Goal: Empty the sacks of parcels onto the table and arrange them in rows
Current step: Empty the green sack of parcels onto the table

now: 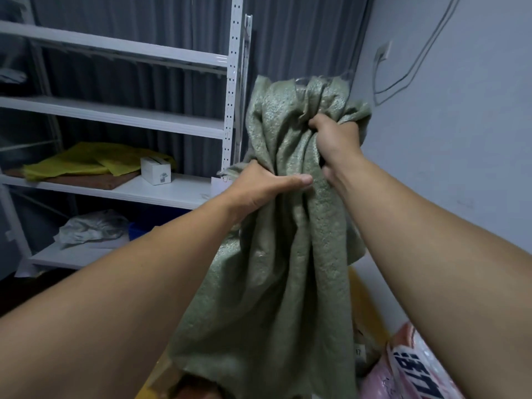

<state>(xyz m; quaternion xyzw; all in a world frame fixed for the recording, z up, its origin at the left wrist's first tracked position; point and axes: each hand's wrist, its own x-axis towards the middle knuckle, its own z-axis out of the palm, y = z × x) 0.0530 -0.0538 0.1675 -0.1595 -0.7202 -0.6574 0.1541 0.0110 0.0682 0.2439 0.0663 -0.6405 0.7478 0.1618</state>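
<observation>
- At the left, one white rack [230, 116] stands before a grey curtain [178, 90]; four of its shelves show.
- On the third shelf down lie yellow bags [86, 162], a brown board [95, 181] under them, and one white box [155, 170] just beside them.
- On the lowest shelf sits one crumpled grey bag [92, 227], with something blue [138, 230] next to it.
- In the middle, one green woven sack [282, 254] hangs in the air, held up by both hands, its open end down near the bottom edge.
- The left hand [259, 188] is closed around a bunch of the sack's cloth at its left side, thumb lying across the weave.
- The right hand [336, 136] is fisted tight on the sack higher up, near its gathered top.
- Both forearms are bare and reach up from the lower corners.
- What the sack holds cannot be told; it hangs slack and folded.
- Under the sack, at the bottom edge, a yellow surface [371, 321] shows, with a brownish parcel [195, 387] partly hidden by the cloth.
- At the lower right lies one pink parcel [408, 372] with dark print.
- At the right, a pale wall [460, 168] carries one socket [384, 51] and loose cables [408, 73].
</observation>
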